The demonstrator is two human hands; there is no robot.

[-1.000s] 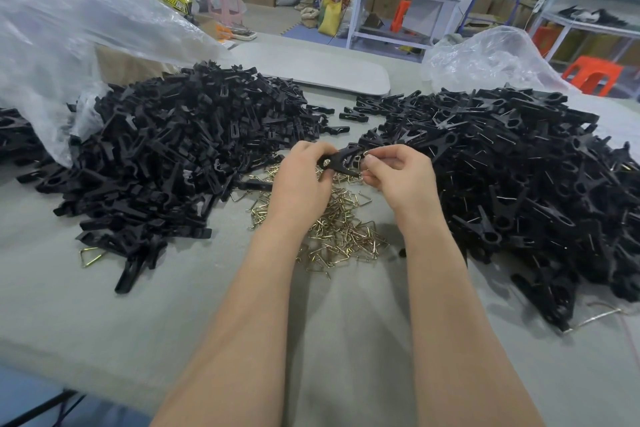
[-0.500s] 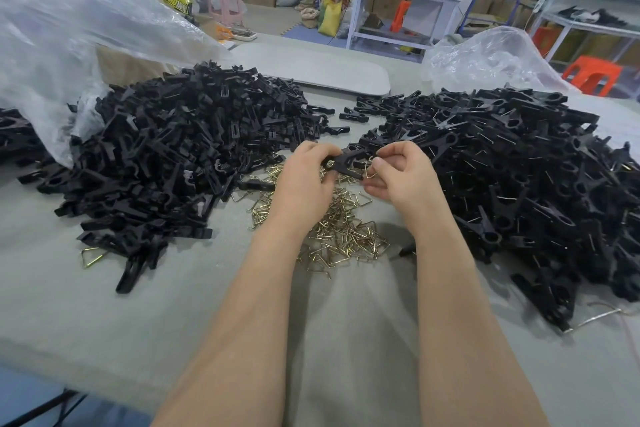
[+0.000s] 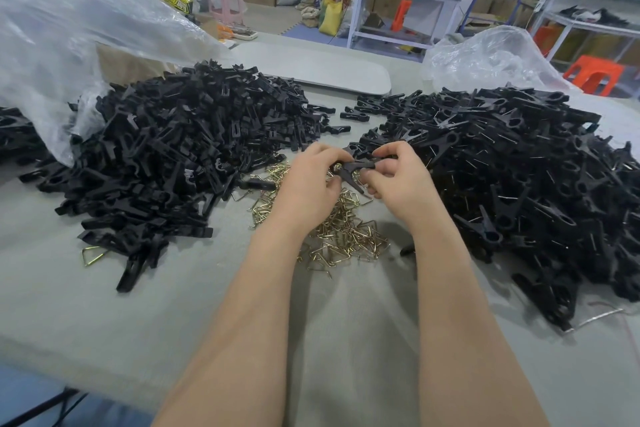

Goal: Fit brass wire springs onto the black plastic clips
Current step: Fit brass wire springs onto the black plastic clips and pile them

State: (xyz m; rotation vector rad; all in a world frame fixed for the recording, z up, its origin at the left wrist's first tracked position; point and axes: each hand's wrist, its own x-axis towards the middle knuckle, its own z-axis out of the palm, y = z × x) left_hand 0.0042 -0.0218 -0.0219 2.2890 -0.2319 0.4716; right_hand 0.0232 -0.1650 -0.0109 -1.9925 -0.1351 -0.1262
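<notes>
Where the left hand [image 3: 306,180] faces the right hand [image 3: 401,184]: both pinch 1 clip [image 3: 355,168]
Springs [image 3: 346,236]: loose heap on tabletop [image 3: 104,305] beneath

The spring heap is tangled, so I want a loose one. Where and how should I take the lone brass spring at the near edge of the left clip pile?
I would pinch the lone brass spring at its left end, coming from above on the near-left side. It lies flat on the table, that end is bare, and its right end runs against the left clip pile.
</notes>
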